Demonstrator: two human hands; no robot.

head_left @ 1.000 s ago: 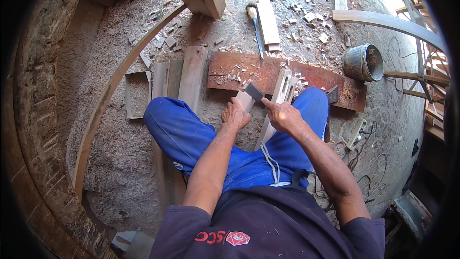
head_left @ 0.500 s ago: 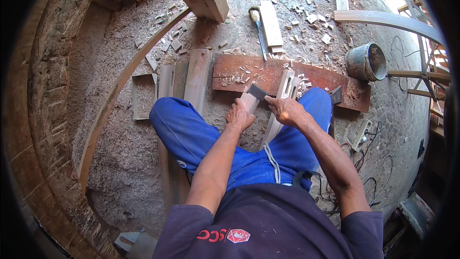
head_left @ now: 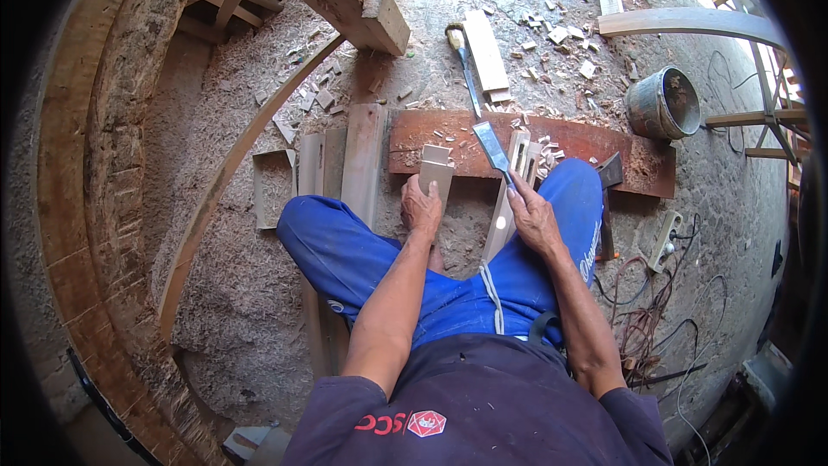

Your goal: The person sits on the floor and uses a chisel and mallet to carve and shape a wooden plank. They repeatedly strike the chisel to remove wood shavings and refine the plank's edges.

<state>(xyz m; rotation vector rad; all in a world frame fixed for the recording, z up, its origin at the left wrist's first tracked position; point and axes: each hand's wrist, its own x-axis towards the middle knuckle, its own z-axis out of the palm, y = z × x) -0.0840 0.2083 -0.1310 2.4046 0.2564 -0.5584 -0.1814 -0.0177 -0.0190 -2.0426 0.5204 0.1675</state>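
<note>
My left hand [head_left: 421, 207] is closed around a pale wooden piece [head_left: 436, 179] with a narrower tongue at its far end. In my right hand [head_left: 535, 217] is a broad-bladed chisel [head_left: 492, 148], its blade pointing away from me and apart from the wood; its handle is mostly hidden by my fingers. Beneath the chisel, a light wooden piece with slots [head_left: 503, 217] leans by my right leg. A reddish-brown board [head_left: 418, 140] with chips on it lies crosswise just beyond both hands.
A second chisel [head_left: 467, 73] lies beyond the board, beside a pale flat block [head_left: 487, 52]. A metal bucket [head_left: 642, 108] stands at the right, near a power strip [head_left: 662, 242] and tangled cables. Wooden planks [head_left: 362, 155] lie at the left, by a curved strip [head_left: 233, 155]. Chips litter the floor.
The chisel has moved off the tongued piece's end to the right, its blade now pointing away. My left hand has straightened that piece and brought it slightly nearer.
</note>
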